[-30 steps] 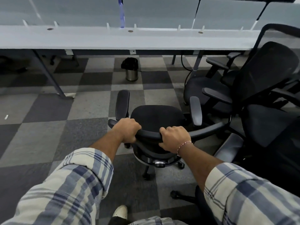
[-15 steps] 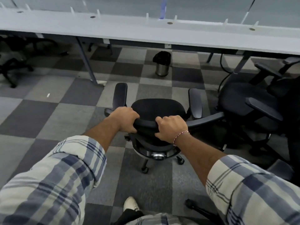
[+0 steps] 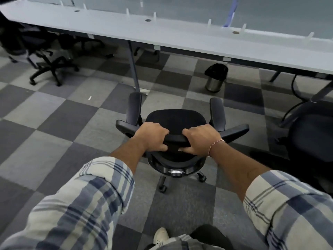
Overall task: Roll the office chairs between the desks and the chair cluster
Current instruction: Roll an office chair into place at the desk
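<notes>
A black office chair with two raised armrests stands on the checkered carpet in front of me, its seat facing the long grey desk. My left hand grips the top bar of its backrest on the left side. My right hand, with a thread bracelet at the wrist, grips the same bar on the right. The chair's castors show below the seat. Another black chair of the cluster sits at the right edge, partly cut off.
A steel bin with a black liner stands under the desk ahead right. A desk leg comes down just left of the chair's path. More black chairs sit under the desk at far left. Cables hang at far right.
The view has swung left and the chair has rolled left with me, away from the cluster. The bin now lies to the right. Both hands keep their grip on the backrest.
</notes>
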`<state>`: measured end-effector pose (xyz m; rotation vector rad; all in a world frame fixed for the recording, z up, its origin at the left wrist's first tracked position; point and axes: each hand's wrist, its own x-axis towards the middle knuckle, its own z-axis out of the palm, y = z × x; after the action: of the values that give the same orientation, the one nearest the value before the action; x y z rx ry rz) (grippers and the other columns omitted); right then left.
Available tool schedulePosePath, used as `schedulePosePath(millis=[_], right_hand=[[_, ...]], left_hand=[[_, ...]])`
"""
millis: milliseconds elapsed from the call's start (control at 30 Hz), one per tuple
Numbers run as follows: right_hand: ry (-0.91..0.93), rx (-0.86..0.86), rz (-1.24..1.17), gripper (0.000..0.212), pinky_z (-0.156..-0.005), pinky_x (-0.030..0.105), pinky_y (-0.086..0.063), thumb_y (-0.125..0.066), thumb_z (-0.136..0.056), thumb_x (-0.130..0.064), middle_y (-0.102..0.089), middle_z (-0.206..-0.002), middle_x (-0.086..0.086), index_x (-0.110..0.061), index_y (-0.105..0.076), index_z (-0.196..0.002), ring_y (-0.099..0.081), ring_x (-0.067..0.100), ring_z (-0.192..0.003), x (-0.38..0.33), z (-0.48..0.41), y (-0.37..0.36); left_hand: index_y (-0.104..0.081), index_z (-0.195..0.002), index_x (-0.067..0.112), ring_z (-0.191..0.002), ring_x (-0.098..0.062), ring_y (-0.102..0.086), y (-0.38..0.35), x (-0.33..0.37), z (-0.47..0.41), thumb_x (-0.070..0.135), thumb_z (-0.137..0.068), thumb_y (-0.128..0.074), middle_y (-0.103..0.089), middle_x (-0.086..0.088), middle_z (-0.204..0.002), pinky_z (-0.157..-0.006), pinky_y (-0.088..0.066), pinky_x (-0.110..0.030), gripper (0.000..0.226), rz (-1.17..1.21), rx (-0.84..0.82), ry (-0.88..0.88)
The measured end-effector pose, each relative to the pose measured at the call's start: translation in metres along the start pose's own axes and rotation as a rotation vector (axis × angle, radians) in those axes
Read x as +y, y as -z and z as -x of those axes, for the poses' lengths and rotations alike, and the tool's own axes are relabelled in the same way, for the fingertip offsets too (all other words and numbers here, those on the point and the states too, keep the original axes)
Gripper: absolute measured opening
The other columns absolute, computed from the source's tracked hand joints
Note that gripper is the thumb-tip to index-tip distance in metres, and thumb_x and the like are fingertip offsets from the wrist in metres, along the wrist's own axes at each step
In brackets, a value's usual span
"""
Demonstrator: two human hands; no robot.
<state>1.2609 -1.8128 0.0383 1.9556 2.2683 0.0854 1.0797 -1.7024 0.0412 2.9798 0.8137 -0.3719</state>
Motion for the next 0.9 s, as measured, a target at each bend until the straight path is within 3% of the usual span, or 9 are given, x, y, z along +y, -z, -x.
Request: schedulePosePath(millis=[300, 533, 733, 900], right_hand=[[0.053, 0.078, 0.014, 0.052, -0.056, 0.031, -0.045, -0.04, -0.083, -0.079, -0.052, -0.066, -0.007, -0.027, -0.039, -0.083, -0.055, 0.017, -0.059, 0.004, -0.094, 0.004], [0.171, 0.089, 0.025, 0.052, -0.055, 0.031, -0.043, -0.043, -0.082, -0.078, -0.051, -0.064, -0.007, -0.026, -0.04, -0.08, -0.058, 0.02, -0.059, 0.007, -0.183, 0.008], [0.29, 0.095, 0.016, 0.051, -0.056, 0.031, -0.036, -0.047, -0.084, -0.074, -0.063, -0.076, -0.003, -0.024, -0.038, -0.082, -0.063, 0.024, -0.067, 0.001, -0.258, 0.01], [0.346, 0.097, 0.01, 0.051, -0.053, 0.031, -0.036, -0.044, -0.085, -0.075, -0.046, -0.066, -0.007, -0.024, -0.04, -0.082, -0.06, 0.022, -0.062, -0.018, -0.331, 0.019]], left_hand=[[-0.049, -0.085, 0.03, -0.069, -0.015, -0.052, 0.004, -0.092, -0.004, 0.053, -0.081, -0.062, -0.049, 0.011, -0.071, -0.063, -0.041, -0.032, 0.026, 0.036, -0.02, 0.122], [-0.053, -0.078, 0.032, -0.072, -0.013, -0.054, 0.01, -0.152, -0.03, 0.071, -0.077, -0.062, -0.055, 0.01, -0.074, -0.064, -0.041, -0.031, 0.039, 0.157, -0.142, 0.248], [-0.049, -0.089, 0.032, -0.071, -0.013, -0.053, -0.003, -0.177, -0.033, 0.058, -0.085, -0.059, -0.059, 0.01, -0.083, -0.063, -0.038, -0.03, 0.028, 0.087, 0.087, 0.384], [-0.044, -0.086, 0.03, -0.07, -0.015, -0.054, 0.0, -0.233, -0.041, 0.052, -0.083, -0.059, -0.056, 0.009, -0.081, -0.061, -0.037, -0.031, 0.027, 0.076, 0.071, 0.505]])
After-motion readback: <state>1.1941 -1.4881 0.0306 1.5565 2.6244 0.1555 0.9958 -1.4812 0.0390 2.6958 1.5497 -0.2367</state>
